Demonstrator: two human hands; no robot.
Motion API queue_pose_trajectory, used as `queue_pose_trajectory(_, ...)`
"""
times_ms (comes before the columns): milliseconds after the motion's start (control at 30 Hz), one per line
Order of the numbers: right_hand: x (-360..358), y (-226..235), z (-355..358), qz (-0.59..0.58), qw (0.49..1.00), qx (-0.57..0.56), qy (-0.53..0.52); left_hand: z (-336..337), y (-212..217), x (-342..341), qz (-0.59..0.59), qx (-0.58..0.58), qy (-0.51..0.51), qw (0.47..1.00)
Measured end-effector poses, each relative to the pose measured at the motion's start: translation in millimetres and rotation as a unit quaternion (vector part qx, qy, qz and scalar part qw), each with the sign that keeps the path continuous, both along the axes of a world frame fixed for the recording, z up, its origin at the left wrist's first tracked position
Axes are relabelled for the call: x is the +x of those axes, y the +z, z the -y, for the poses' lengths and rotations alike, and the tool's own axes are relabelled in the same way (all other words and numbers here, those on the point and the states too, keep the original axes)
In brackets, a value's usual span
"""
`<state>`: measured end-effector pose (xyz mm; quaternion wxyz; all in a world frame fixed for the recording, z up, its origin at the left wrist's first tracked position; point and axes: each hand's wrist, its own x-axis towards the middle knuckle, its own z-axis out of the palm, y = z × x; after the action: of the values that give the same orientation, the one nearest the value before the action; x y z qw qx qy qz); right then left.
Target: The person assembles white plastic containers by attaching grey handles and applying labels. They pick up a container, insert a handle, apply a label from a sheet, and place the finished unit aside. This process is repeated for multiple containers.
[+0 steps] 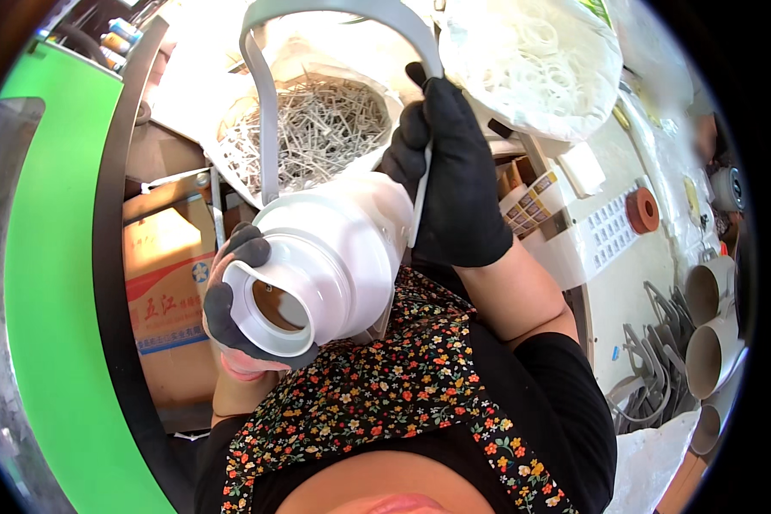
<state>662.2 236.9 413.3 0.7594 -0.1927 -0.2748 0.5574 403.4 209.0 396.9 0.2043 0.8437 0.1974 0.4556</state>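
A white jug body (344, 248), hollow, with a spouted collar, is tilted in front of my chest with its round opening toward me. My left hand (220, 313), in a pinkish glove with dark fingers, wraps around the collar. Rising over the jug is a grey curved handle (266, 111), one end of it against the jug's left side. My right hand (458, 184), in a black glove, is closed around the handle's right arm, whose lower end lies beside the jug wall. Part of that arm is hidden by the fingers.
Beyond the jug, a lined container of metal pins (308, 128) stands beside a bag of translucent rings (540, 60). At right are grey handles (655, 351), metal cylinders (711, 360) and a brown-red ring (642, 211). A cardboard box (171, 300) and green panel (56, 257) flank my left.
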Motion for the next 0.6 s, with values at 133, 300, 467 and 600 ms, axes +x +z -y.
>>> queue_pose_trajectory(133, -15, -7, 3, 0.032, 0.997, -0.067, 0.017, -2, -2, -5, 0.002, 0.028, -0.010, 1.000)
queue_pose_trajectory(300, -17, -9, 5, 0.018, 0.993, -0.110, 0.042, -6, -7, -10, 0.009, 0.056, -0.039, 0.998)
queue_pose_trajectory(467, -20, -3, 20, 0.162, 0.972, -0.163, 0.048, 19, 12, -3, -0.050, -0.022, 0.009, 0.998)
queue_pose_trajectory(600, -23, 6, 38, 0.237, 0.955, -0.176, 0.029, 23, 23, -3, -0.108, 0.083, -0.039, 0.990)
